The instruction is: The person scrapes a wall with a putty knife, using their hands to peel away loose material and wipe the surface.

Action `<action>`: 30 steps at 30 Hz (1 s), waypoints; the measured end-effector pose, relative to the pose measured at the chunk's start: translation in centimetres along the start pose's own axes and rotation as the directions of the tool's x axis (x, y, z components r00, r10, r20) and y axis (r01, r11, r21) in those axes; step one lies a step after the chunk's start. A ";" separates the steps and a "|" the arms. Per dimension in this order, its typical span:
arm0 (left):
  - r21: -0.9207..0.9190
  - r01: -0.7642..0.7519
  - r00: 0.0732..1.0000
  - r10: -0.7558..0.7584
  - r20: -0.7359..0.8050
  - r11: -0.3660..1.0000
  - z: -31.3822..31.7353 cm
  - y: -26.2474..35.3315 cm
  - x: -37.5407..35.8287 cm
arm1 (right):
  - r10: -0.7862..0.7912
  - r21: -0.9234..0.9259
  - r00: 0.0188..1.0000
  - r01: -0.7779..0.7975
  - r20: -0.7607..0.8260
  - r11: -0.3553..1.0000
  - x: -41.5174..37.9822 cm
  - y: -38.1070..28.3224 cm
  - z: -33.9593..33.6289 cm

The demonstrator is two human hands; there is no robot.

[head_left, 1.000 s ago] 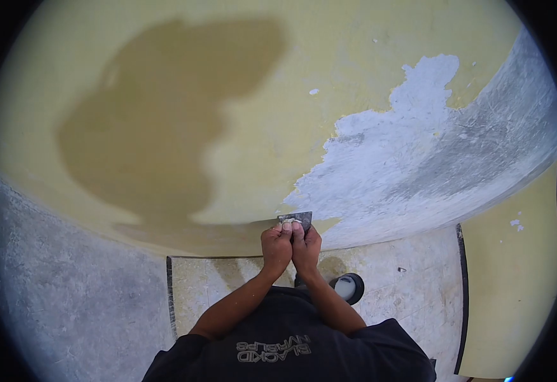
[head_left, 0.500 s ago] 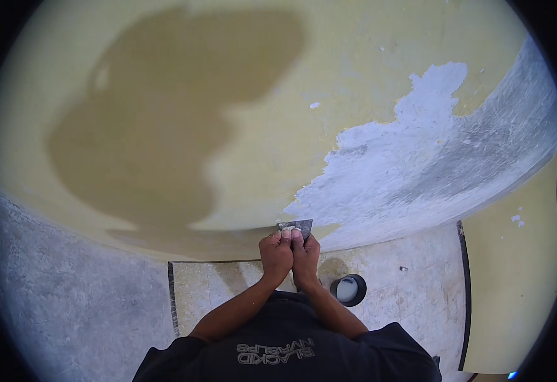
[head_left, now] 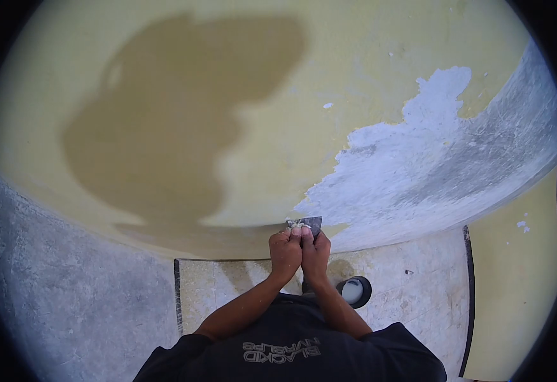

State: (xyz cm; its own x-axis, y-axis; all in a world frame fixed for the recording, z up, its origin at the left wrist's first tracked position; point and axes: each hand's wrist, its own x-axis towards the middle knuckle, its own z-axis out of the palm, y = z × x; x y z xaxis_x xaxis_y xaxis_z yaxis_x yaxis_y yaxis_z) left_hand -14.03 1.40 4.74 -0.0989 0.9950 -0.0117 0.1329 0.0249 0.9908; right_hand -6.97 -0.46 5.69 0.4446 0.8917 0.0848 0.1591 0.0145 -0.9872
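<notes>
Both hands grip one scraper (head_left: 309, 223) and press its flat blade on the wall (head_left: 278, 127). The left hand (head_left: 285, 249) and the right hand (head_left: 315, 248) are closed tight around the handle, side by side and touching. The blade sits low on the wall, right at the edge where yellow paint (head_left: 367, 70) meets the bare patch (head_left: 412, 172).

Some work looks done. To the right of the scraper a big patch is already white and gray, with the paint gone. A lot looks left. Most of the wall is yellow, above the hands and to the left. A large dark stain (head_left: 164, 121) spreads over the yellow part. A few small white chips show in the paint higher up.

Below the hands is the floor (head_left: 418, 280). A small black tub (head_left: 353, 291) with something pale inside stands near the person's right arm.

The person's dark shirt (head_left: 291, 350) has white letters on it. From here they show upside down and flipped. They seem to start with "BLACKID", but the rest is too hard to read.
</notes>
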 end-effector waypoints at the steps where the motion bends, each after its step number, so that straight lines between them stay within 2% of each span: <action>1: 0.016 -0.007 1.000 0.007 -0.017 1.000 -0.1 0.2 0.0 | 0.011 0.002 1.000 -0.011 0.002 1.000 0.0 -0.1 0.2; 2: 0.022 0.009 1.000 -0.008 -0.019 1.000 -0.2 0.3 0.4 | 0.093 0.146 0.996 -0.093 0.008 0.985 -0.1 -0.2 0.5; 3: 0.126 -0.171 0.983 0.178 -0.051 0.977 -0.4 0.5 0.7 | 0.184 0.283 0.983 -0.183 0.024 0.942 -0.5 -0.3 0.8; 4: 0.237 -0.336 0.932 0.358 -0.057 0.911 -0.8 0.2 0.1 | 0.155 0.290 0.988 -0.139 -0.031 0.947 -0.8 -1.0 1.3; 5: 0.250 -0.311 0.941 0.333 -0.051 0.917 -1.1 -0.8 -1.0 | 0.108 0.108 0.994 -0.109 0.017 0.988 -0.3 0.3 0.5; 7: 0.113 -0.236 0.969 0.243 -0.052 0.965 -0.2 -0.4 0.4 | 0.035 0.084 0.999 -0.038 0.041 0.996 0.0 0.4 0.4; 8: -0.182 0.033 0.997 -0.021 0.068 0.983 -0.1 -0.3 0.4 | 0.017 0.084 0.999 -0.020 0.038 0.996 0.4 0.2 0.2; 9: -0.187 0.030 0.997 -0.017 0.070 0.982 0.3 -0.4 0.4 | -0.008 0.103 0.999 0.004 0.040 0.995 0.4 0.1 0.0; 11: -0.039 -0.109 0.992 0.106 -0.065 0.993 0.5 -1.0 0.5 | -0.033 0.131 0.999 0.027 0.041 0.991 -0.2 -0.1 0.3; 13: -0.002 -0.103 0.994 0.103 -0.042 0.995 -0.1 -0.6 0.8 | 0.180 0.486 0.981 -0.193 0.075 0.852 -0.3 -0.7 1.1; 14: 0.038 -0.083 0.996 0.084 -0.022 0.996 -0.5 -0.4 0.8 | 0.226 0.512 0.968 -0.250 0.110 0.822 -0.5 -1.2 1.0; 15: 0.035 -0.091 0.995 0.092 -0.023 0.995 -0.4 0.1 1.1 | 0.217 0.515 0.970 -0.242 0.109 0.823 -0.2 -1.8 0.8; 17: -0.065 -0.060 0.998 0.059 -0.010 0.996 -0.4 0.7 0.6 | -0.003 0.252 0.998 -0.015 0.069 0.968 -0.3 -2.5 0.2; 21: -0.126 -0.003 0.999 0.008 0.039 0.992 -0.4 1.6 0.5 | -0.012 0.335 1.000 0.002 0.029 0.942 0.3 -1.9 0.7; 23: 0.173 -0.213 0.975 0.220 -0.022 0.962 -1.0 2.7 0.5 | 0.097 0.470 0.994 -0.112 0.057 0.876 0.2 -2.1 1.1; 24: 0.176 -0.197 0.979 0.205 -0.025 0.964 -1.1 2.8 0.1 | 0.059 0.432 0.995 -0.086 0.076 0.898 0.4 -3.0 0.8; 26: 0.029 -0.165 0.986 0.165 -0.004 0.986 -1.0 3.7 0.6 | 0.023 0.415 0.997 -0.053 0.076 0.908 0.2 -2.9 0.7; 27: 0.028 -0.177 0.984 0.177 -0.011 0.984 -1.0 3.6 0.9 | -0.011 0.402 0.998 -0.015 0.064 0.916 0.4 -2.8 0.8; 29: 0.005 -0.273 0.958 0.273 -0.088 0.962 -1.0 1.2 0.1 | 0.001 0.424 0.998 -0.025 0.058 0.905 -0.9 -0.8 1.2; 30: 0.023 -0.218 0.971 0.219 -0.094 0.976 -1.3 -0.7 -0.1 | 0.038 0.328 0.998 -0.052 0.051 0.943 -1.0 1.0 1.7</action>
State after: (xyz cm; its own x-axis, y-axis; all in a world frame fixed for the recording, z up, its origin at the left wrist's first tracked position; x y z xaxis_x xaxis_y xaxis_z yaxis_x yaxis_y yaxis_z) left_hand -15.37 1.13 4.21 -0.1596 0.9626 0.2188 0.1735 -0.1908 0.9662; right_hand -8.78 -0.57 4.40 0.4046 0.9136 0.0405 -0.1619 0.1152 -0.9801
